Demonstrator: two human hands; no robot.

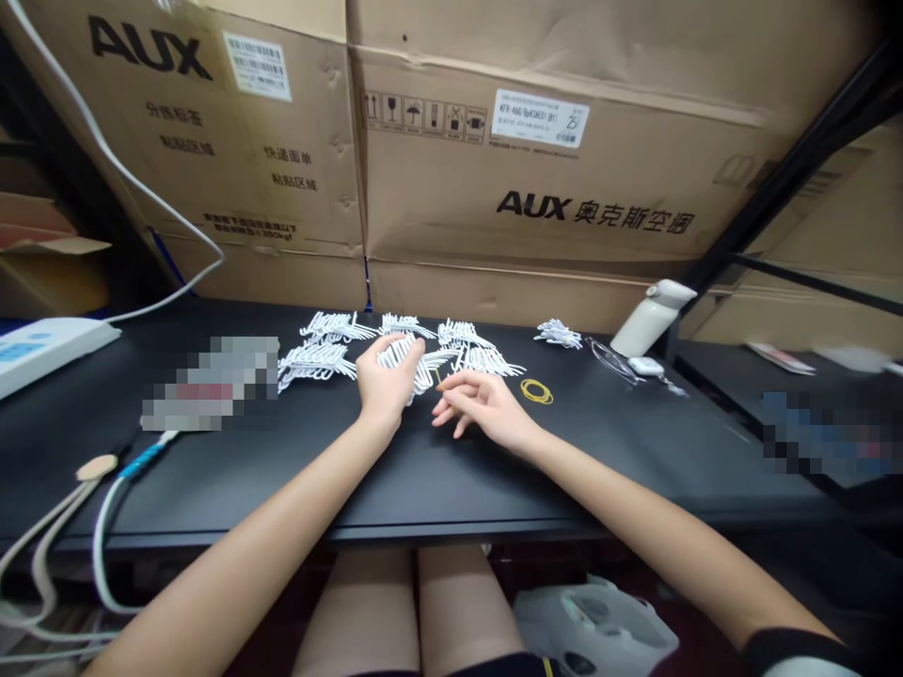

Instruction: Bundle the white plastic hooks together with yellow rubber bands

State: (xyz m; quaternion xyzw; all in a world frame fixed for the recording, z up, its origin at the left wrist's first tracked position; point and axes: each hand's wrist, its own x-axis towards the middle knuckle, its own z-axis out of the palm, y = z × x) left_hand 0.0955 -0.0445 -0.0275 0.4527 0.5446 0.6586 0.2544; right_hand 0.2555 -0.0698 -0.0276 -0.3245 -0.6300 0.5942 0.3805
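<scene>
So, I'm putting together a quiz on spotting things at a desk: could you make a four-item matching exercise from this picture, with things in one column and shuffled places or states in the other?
Things
1. yellow bands
2. white bottle
3. left-hand grip
4. AUX boxes

Places or states
A. holding a bundle of white bent pieces
B. behind the desk
C. lying just right of the right-hand grip
D. beside the black post

Pairs: 1-C, 2-D, 3-A, 4-B
</scene>
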